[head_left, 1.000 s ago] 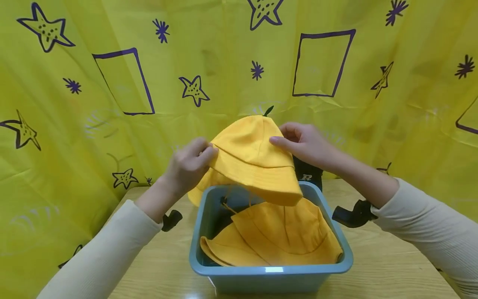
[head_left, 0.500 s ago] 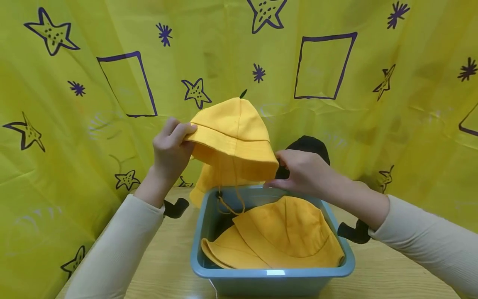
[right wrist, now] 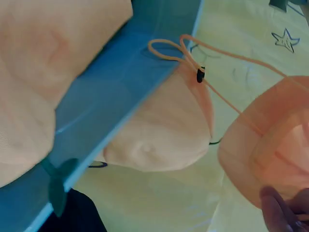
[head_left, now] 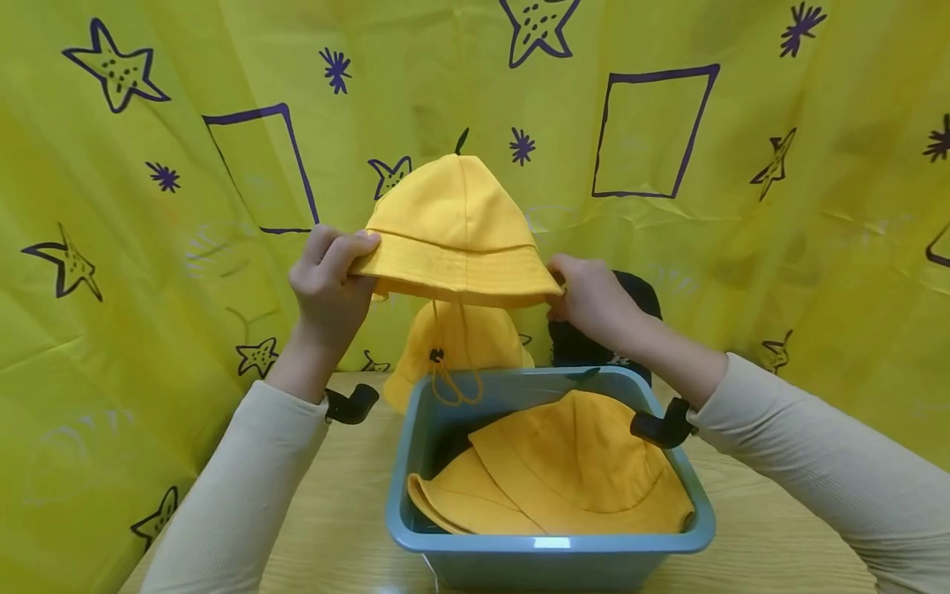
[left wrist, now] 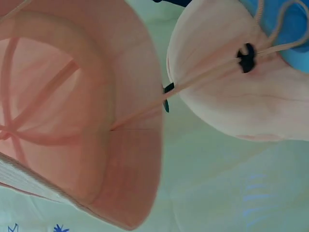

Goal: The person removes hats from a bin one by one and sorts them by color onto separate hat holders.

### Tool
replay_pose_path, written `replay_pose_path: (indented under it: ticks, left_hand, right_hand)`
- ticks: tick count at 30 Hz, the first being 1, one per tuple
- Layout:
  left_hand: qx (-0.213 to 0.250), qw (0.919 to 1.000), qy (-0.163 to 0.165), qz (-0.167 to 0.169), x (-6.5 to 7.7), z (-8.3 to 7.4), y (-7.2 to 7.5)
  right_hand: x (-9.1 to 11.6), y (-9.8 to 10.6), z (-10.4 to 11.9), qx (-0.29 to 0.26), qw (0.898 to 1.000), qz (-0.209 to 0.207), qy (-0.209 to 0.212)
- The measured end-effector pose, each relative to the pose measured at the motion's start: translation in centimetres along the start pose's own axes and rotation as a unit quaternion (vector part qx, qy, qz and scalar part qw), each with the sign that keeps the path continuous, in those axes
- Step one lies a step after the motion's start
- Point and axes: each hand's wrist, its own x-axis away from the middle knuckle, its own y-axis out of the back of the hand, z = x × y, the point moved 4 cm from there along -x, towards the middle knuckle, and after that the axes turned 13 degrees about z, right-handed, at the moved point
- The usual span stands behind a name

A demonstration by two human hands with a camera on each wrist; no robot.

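Note:
Between my two hands a yellow bucket hat [head_left: 460,214] hangs upright above the bin, a small dark green leaf on its top. My left hand [head_left: 330,276] pinches the brim at its left side, thumb on the outer face. At the right end of the brim, my right hand [head_left: 594,297] grips the edge; in the right wrist view its fingertips [right wrist: 273,210] show on the brim. A chin cord [head_left: 449,379] with a black toggle dangles below. The hat's inside and seams face the left wrist camera. The left hand is not visible in the left wrist view.
A blue-grey bin [head_left: 549,543] on the wooden table [head_left: 319,495] holds more yellow hats [head_left: 579,462]. Behind it stand another yellow hat [head_left: 475,338] and a black cap [head_left: 575,342], partly covered by my right arm. A yellow curtain [head_left: 445,74] with drawn stars hangs at the back.
The hat has been raised and turned level, its brim now facing me. My right hand has moved from the crown down to the brim's right edge and grips it.

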Motion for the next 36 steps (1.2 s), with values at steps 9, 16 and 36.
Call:
replay_pose_path:
  ticks: [9,16,36]
  left_hand:
    - [-0.086,0.9959,0.022,-0.02,-0.8,1.6,0.1]
    - [-0.109,0.9884,0.073,0.076,0.2,3.0,-0.9]
    - [-0.2,0.9495,0.047,0.237,10.9,5.9,-2.5]
  right_hand:
    - [-1.6,2.0,0.4,0.092,0.969,-0.189,0.127]
    - [-3.3,1.1,-0.6,0.146,0.949,-0.241,0.14]
    - [-4.1,-5.8,-4.0,0.315,0.925,-0.155,0.145]
